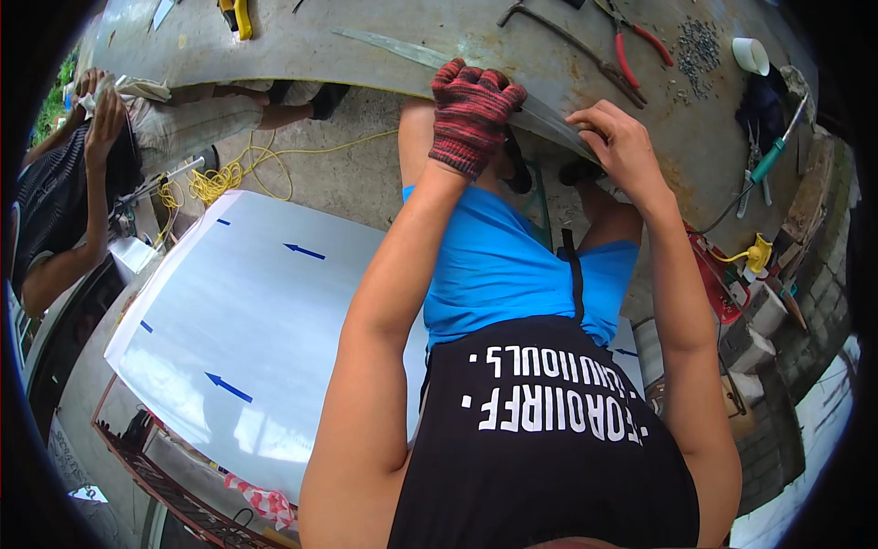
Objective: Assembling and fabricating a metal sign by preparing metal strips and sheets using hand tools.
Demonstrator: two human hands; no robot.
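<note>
A long, thin strip of greyish sheet metal [393,48], tapering to a point at its left end, lies slantwise along the near edge of the metal-topped table [302,55]. My left hand [476,105], in a red and black striped knit glove, is closed over the strip's middle and hides that part. Bare and further right, my right hand [617,137] has its thumb and bent fingers pinched at the strip's right end. Both forearms reach forward over my knees.
On the table lie red-handled pliers [624,55], a rusty rod-like tool [572,41], a pile of small metal pieces [700,55], a white roll [750,57], a teal-handled soldering iron [768,163] and a yellow-handled tool [240,20]. A film-covered sheet [274,302], yellow cord [215,183] and another person [78,192] are to the left.
</note>
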